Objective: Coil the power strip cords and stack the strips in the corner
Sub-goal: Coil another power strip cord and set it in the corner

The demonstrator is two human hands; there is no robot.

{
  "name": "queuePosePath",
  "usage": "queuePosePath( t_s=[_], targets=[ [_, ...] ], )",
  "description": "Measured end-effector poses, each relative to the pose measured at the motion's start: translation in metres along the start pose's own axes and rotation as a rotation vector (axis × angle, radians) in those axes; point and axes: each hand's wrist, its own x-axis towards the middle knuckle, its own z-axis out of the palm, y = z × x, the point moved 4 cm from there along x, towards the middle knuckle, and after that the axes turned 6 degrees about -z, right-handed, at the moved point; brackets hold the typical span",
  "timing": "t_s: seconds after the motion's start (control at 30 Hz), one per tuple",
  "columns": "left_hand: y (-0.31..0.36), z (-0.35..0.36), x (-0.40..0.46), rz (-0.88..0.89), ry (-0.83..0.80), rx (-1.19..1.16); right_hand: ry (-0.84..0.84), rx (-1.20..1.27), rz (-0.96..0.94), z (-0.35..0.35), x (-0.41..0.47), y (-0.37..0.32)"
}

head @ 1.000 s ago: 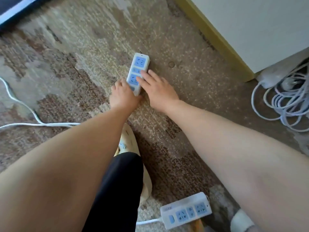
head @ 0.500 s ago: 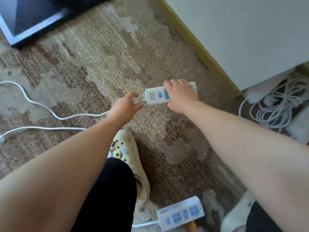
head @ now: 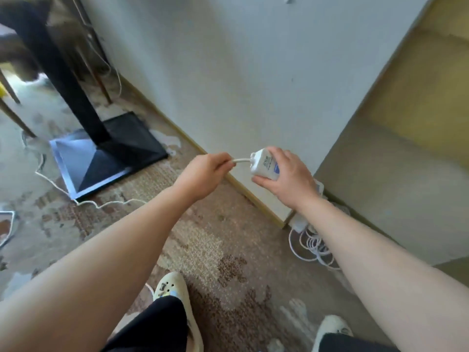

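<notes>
My right hand [head: 286, 177] grips a white power strip [head: 264, 163] with blue markings, held up in the air in front of the wall. Its white cord [head: 241, 160] leaves the strip's left end, and my left hand [head: 205, 171] pinches it right there. The rest of this cord trails over the carpet [head: 83, 203] to the left, past the black stand base. In the corner on the floor lies a pile of coiled white cords [head: 314, 246] with another white strip [head: 300, 224] partly hidden behind my right forearm.
A black stand with a flat square base [head: 106, 158] is on the carpet at the left. A white wall [head: 228, 72] with a yellow skirting [head: 243, 189] runs to the corner. My two feet in cream clogs [head: 175, 288] are below.
The strip has been lifted off the carpet and raised to chest height. My view has swung up toward the wall and corner. The second strip near my feet has left the view.
</notes>
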Motion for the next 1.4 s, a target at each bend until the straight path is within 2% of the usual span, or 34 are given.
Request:
queuePosePath(
  t_s=[0.1,0.2,0.33,0.47,0.53,0.63,0.73,0.87,1.03,1.4],
  targets=[
    [0.032,-0.046,-0.022,-0.052,0.120,-0.115,0.195,0.082,0.044,-0.082,-0.008,-0.018],
    [0.067,-0.082,-0.048,-0.045,0.183,-0.229,0.270,0.073,-0.017,-0.145,-0.019,-0.051],
    [0.143,-0.138,-0.079,0.071,0.299,-0.334,0.422,0.199,-0.066,-0.220,-0.034,-0.104],
    [0.239,-0.200,-0.108,0.236,0.367,-0.429,0.644,0.354,-0.078,-0.302,-0.054,-0.146],
    [0.277,-0.223,-0.123,0.288,0.402,-0.448,0.693,0.373,-0.110,-0.339,-0.065,-0.164],
    [0.300,-0.238,-0.138,0.293,0.429,-0.496,0.654,0.306,-0.158,-0.375,-0.079,-0.188],
    [0.303,-0.233,-0.158,0.275,0.408,-0.541,0.630,0.206,-0.167,-0.391,-0.096,-0.202],
    [0.315,-0.231,-0.178,0.275,0.386,-0.584,0.659,0.187,-0.160,-0.398,-0.115,-0.207],
    [0.310,-0.228,-0.191,0.195,0.394,-0.569,0.606,0.141,-0.119,-0.392,-0.127,-0.214],
    [0.281,-0.235,-0.188,0.147,0.396,-0.582,0.560,0.230,-0.101,-0.360,-0.112,-0.221]
  ],
)
